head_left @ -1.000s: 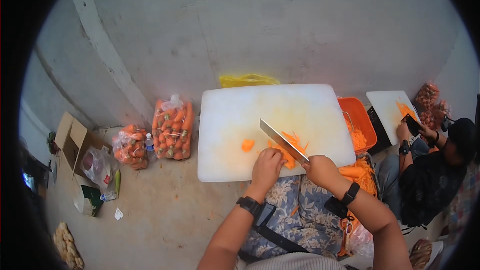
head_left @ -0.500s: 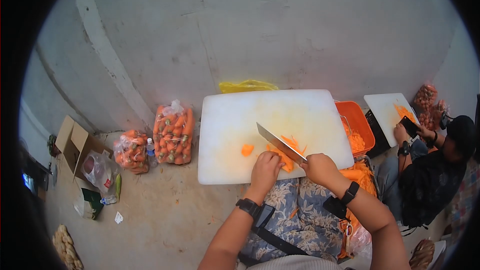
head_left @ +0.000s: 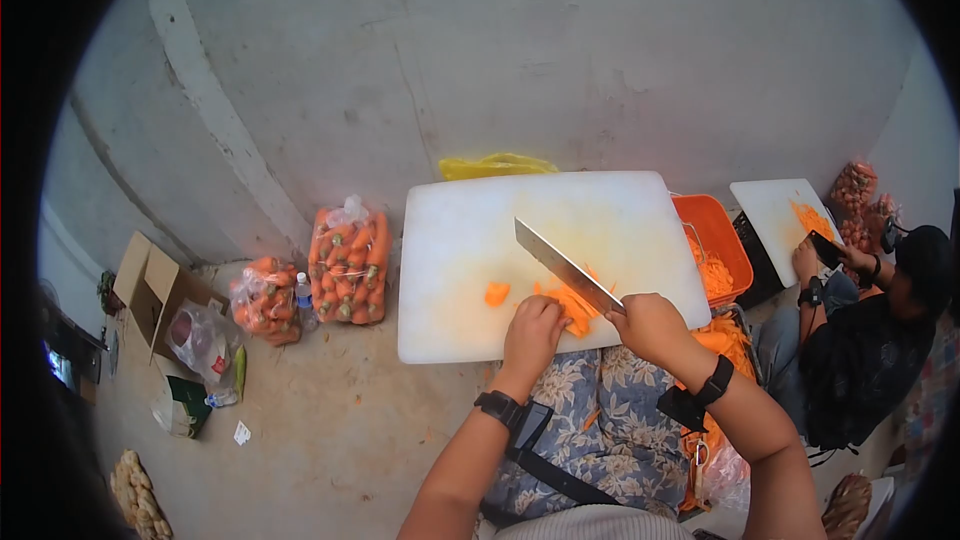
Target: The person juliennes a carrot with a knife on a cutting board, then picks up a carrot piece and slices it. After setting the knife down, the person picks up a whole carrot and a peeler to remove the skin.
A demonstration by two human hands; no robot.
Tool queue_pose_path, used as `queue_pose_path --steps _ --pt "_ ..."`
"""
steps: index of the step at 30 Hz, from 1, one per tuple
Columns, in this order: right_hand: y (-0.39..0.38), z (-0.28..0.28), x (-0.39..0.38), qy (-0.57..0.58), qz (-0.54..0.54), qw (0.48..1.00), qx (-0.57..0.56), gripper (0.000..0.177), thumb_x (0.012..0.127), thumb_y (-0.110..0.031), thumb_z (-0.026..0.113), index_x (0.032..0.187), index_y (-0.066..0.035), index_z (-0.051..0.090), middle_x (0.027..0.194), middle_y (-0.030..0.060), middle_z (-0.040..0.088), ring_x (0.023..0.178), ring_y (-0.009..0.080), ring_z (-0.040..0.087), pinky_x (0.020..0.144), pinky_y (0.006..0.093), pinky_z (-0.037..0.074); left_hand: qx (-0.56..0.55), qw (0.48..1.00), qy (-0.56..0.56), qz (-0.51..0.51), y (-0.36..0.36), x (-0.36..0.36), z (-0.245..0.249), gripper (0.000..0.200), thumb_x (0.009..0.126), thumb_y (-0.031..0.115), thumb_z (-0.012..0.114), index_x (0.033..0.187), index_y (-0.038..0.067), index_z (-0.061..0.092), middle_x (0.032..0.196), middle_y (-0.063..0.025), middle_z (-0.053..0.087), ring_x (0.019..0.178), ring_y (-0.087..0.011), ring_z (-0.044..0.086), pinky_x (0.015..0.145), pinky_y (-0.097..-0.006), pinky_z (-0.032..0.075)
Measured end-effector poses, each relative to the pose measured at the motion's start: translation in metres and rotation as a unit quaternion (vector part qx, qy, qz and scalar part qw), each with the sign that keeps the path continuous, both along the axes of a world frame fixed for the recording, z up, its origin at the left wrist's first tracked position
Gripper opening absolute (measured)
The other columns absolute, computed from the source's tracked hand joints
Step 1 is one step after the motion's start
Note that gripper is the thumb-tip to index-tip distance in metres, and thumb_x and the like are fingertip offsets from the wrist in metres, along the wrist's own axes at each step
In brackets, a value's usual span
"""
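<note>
A white cutting board (head_left: pixel 460 240) lies in front of me above my lap. My right hand (head_left: pixel 655 330) is wrapped round the handle of a broad kitchen knife (head_left: pixel 566 264), whose blade slants up and left over the board. Near the board's front edge, the curled fingers of my left hand (head_left: pixel 533 332) press on a carrot (head_left: pixel 572 310), partly cut into slices and strips. The fingertips partly hide it. Apart from it, a short carrot chunk (head_left: pixel 496 293) sits to the left.
Right of the board stands an orange basket (head_left: pixel 738 250) with shredded carrot. Bags of whole carrots (head_left: pixel 348 265) and a water bottle (head_left: pixel 304 295) stand on the floor at left, near an open cardboard box (head_left: pixel 150 285). At right sits another person (head_left: pixel 870 340) beside a second board (head_left: pixel 765 200).
The knife has lifted a little, up and to the right, with my right hand. More cut carrot shows beside my left hand, which stays nearly in place. The view has shifted slightly.
</note>
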State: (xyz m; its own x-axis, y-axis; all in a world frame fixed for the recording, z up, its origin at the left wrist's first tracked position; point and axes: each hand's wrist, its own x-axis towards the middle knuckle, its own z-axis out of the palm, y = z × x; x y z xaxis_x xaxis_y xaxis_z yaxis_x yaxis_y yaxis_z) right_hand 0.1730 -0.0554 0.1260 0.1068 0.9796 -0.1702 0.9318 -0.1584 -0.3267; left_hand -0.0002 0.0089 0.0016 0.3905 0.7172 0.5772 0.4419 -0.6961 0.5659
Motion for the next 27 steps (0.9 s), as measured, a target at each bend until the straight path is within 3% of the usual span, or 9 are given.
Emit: queue_pose_path --steps 6,11,13,17,24,27 --pt "-0.004 -0.034 0.001 -0.016 0.001 1.0 -0.016 0.03 0.089 -0.026 0.061 0.078 0.001 0.067 0.076 0.0223 0.066 0.075 0.0392 0.065 0.07 0.0471 0.051 0.0 1.0 0.007 0.001 -0.001 -0.001 0.003 0.019 0.079 0.013 0.07 0.09 -0.001 0.063 0.095 -0.013 0.06 0.095 -0.0329 0.057 0.082 -0.041 0.048" --pt "-0.004 -0.001 0.006 -0.004 0.007 1.0 0.02 0.029 0.089 -0.025 0.061 0.079 0.001 0.066 0.071 0.0231 0.064 0.072 0.0396 0.064 0.068 0.0484 0.051 -0.006 1.0 0.006 0.0 0.0 0.0 0.002 0.02 0.079 0.013 0.07 0.09 -0.001 0.063 0.096 -0.0129 0.061 0.096 -0.0326 0.058 0.083 -0.0407 0.048" --pt "-0.005 0.006 0.004 0.014 -0.005 0.995 0.095 0.03 0.089 -0.025 0.061 0.078 0.002 0.066 0.07 0.0235 0.064 0.071 0.04 0.064 0.068 0.049 0.051 0.001 1.0 0.003 0.004 0.0 0.0 0.003 0.02 0.079 0.013 0.07 0.092 -0.001 0.064 0.097 -0.0129 0.061 0.097 -0.0325 0.058 0.083 -0.0406 0.049" --pt "-0.007 -0.04 0.006 0.013 0.0 1.0 0.001 0.03 0.089 -0.026 0.062 0.079 0.003 0.066 0.073 0.0241 0.064 0.073 0.0406 0.064 0.07 0.0484 0.051 -0.003 1.0 0.002 0.006 0.0 0.0 0.001 0.02 0.078 0.013 0.071 0.092 -0.001 0.064 0.096 -0.0131 0.061 0.097 -0.0327 0.058 0.083 -0.0407 0.049" --pt "-0.01 0.001 0.002 0.021 0.003 0.999 0.023 0.029 0.09 -0.026 0.06 0.081 0.001 0.067 0.076 0.023 0.065 0.075 0.0407 0.064 0.07 0.0478 0.05 0.004 1.0 -0.002 0.004 0.0 0.0 0.003 0.019 0.078 0.012 0.071 0.09 -0.001 0.064 0.095 -0.0131 0.061 0.096 -0.033 0.058 0.083 -0.0408 0.048" --pt "-0.015 -0.012 -0.003 0.033 -0.008 0.999 0.022 0.03 0.09 -0.026 0.06 0.079 0.001 0.066 0.076 0.0225 0.065 0.074 0.0403 0.064 0.069 0.0481 0.05 -0.001 1.0 -0.004 0.007 0.0 0.001 0.003 0.018 0.078 0.012 0.071 0.09 -0.001 0.064 0.095 -0.0131 0.061 0.095 -0.0332 0.058 0.083 -0.041 0.048"
